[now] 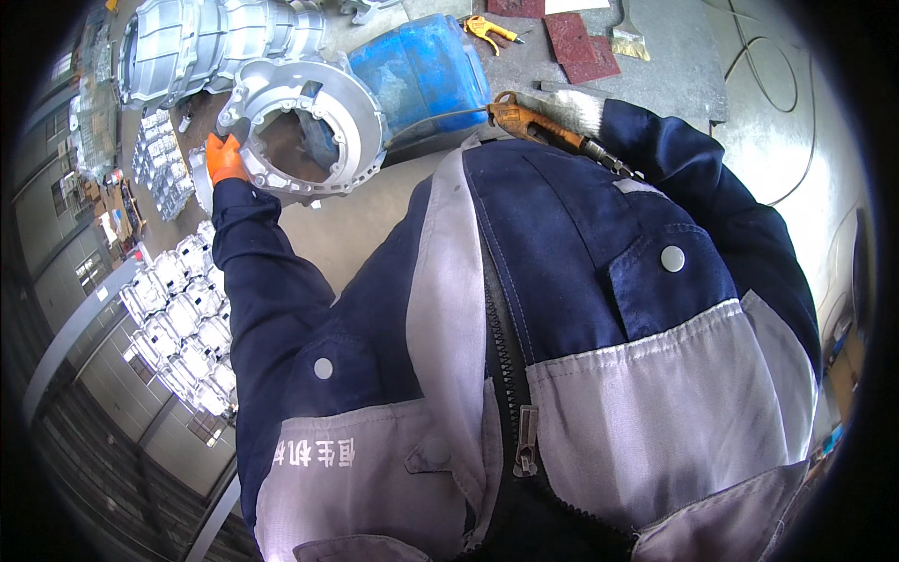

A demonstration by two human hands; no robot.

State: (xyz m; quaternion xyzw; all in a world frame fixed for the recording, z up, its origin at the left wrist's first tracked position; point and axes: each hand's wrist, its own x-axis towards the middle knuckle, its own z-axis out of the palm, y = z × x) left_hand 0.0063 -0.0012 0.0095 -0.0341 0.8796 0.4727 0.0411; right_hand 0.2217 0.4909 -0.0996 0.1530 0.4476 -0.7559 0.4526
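My left hand (226, 159), in an orange glove, is closed on the outer rim of a silver cast-metal housing (367, 131), a round casing with a large central opening and bolt holes around its flange. My right hand (573, 113), in a pale knitted glove, is wrapped round an orange air blow gun (524, 122). A long thin nozzle runs from the gun leftward to the housing's right side. Where the nozzle tip ends is hard to make out. A hose fitting shows at the gun's lower end, beside my sleeve.
Behind the housing stands a blue plastic container (421, 75). A yellow blow gun (491, 32), dark red abrasive pads (573, 49) and a paintbrush (630, 39) lie on the grey bench (679, 75). More castings (173, 51) stand far left; stacked metal parts (187, 318) sit lower left.
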